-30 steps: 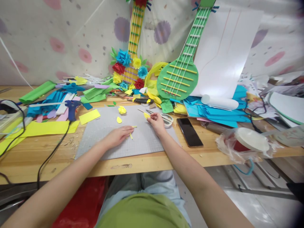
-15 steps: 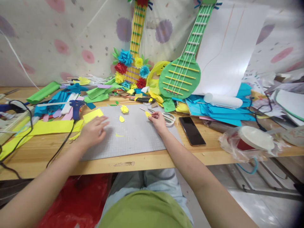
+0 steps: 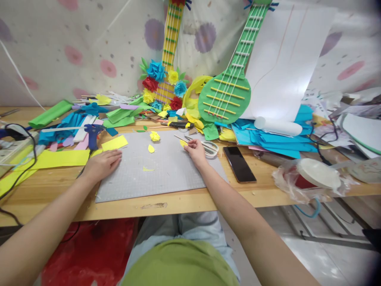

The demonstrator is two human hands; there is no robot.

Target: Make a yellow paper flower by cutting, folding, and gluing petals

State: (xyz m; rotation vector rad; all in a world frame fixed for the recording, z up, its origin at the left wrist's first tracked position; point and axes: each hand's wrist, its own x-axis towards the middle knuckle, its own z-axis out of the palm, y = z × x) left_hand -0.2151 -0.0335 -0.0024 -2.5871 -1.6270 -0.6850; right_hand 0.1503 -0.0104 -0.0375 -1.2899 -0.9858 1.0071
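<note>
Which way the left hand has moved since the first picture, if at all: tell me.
Yes, the left hand has moved left, from well inside the grey mat to its left edge.

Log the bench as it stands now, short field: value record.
left hand: palm down at the left edge of the mat
right hand: pinching a yellow petal, scissors beside it
on mat: loose petal, yellow paper flower, yellow scrap
left of mat: glue gun, yellow paper strip
right of mat: phone, screen dark
behind mat: green guitar, yellow guitar with paper flowers
unclear: anything under left hand
</note>
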